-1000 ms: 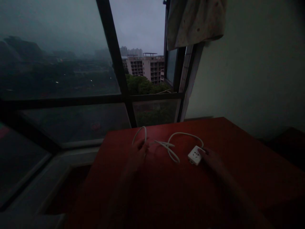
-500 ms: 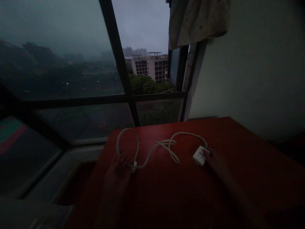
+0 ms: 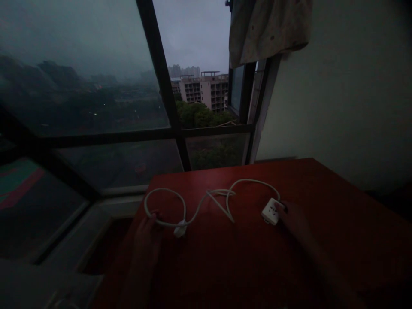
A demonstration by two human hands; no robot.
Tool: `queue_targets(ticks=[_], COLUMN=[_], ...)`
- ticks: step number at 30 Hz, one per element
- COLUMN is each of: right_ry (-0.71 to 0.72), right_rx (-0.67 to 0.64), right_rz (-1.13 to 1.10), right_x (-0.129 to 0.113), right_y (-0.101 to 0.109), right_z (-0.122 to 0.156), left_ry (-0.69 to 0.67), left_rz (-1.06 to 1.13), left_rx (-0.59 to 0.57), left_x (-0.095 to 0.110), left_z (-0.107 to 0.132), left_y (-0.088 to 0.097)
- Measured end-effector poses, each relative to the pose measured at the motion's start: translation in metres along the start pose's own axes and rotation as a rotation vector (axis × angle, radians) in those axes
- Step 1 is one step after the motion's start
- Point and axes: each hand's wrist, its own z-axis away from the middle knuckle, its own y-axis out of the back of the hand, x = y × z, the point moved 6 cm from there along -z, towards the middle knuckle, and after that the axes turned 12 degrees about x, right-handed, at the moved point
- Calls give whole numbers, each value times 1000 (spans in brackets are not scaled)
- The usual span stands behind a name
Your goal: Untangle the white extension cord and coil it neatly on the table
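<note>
A white power strip [image 3: 271, 211] with a socket face lies near the right of the red-brown table. My right hand [image 3: 289, 216] grips its right side, thumb on top. From it a pale power cord [image 3: 254, 180] runs left across the tabletop, crossing itself mid-table and bending into a loop on the left. My left hand [image 3: 148, 229] is closed on the left edge of that loop, fingers round the cord. The white plug [image 3: 180, 229] rests on the table just right of my left hand, against the cord. Dim light hides finger detail.
The wooden table [image 3: 206, 266] reaches to the window frame [image 3: 109, 138]. A pale wall [image 3: 331, 94] stands to the right, and a curtain [image 3: 270, 32] hangs above. Beyond the table's left edge lies a light window ledge [image 3: 124, 207].
My left hand has moved left and a little down, drawing the loop wider and flatter. The plug shows more fully now. My right hand stays on the power strip.
</note>
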Motion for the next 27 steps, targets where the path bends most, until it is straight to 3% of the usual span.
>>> queue_targets(ticks=[5, 9, 12, 15, 19, 23, 27], right_ry=[-17, 77, 195, 308, 426, 355, 134], right_rx=[113, 186, 116, -62, -216, -233, -200], right_rz=[58, -83, -307, -493, -582, -685, -844], right_x=[-1, -36, -82, -130, -170, -177, -161], right_y=[13, 24, 23, 15, 2, -1, 8], right_z=[2, 14, 32, 55, 79, 87, 83], left_ry=[-230, -374, -462, -563, -639, -745, -938], left_rz=[-295, -511, -693, -828, -1007, -1062, -1162], left_rx=[-68, -175, -305, -408, -605, -734, -730], left_x=[4, -6, -17, -20, -26, -30, -29], left_z=[11, 24, 40, 59, 81, 87, 77], left_y=[-21, -44, -61, -74, -85, -81, -62])
